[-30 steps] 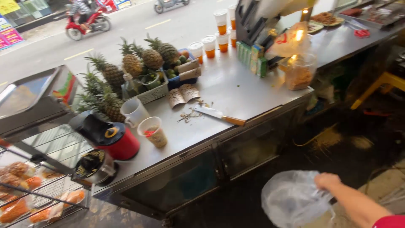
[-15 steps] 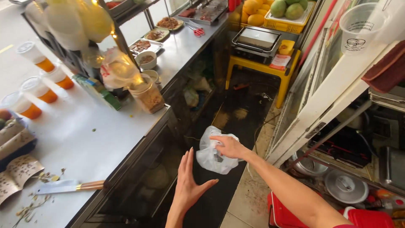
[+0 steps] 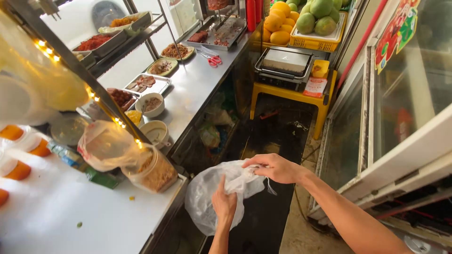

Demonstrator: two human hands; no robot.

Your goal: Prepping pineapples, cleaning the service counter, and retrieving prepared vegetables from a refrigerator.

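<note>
A thin clear plastic bag (image 3: 205,197) hangs in front of me over the dark floor beside the counter. My right hand (image 3: 275,168) pinches the bag's crumpled top edge. My left hand (image 3: 224,203) comes up from below and grips the bag's middle, fingers folded into the film. What the bag contains cannot be told.
A steel counter (image 3: 197,84) runs along the left with bowls, trays of food and red scissors (image 3: 213,59). A tub with a bag over it (image 3: 150,171) stands at the counter corner. Ahead, a yellow table (image 3: 287,94) holds a grill press; citrus fruit crates sit behind. A glass-door fridge (image 3: 405,103) stands on the right.
My view has swung from the pineapples and counter towards the aisle. My left hand, open and apart half a second ago, now grips the bag together with my right hand.
</note>
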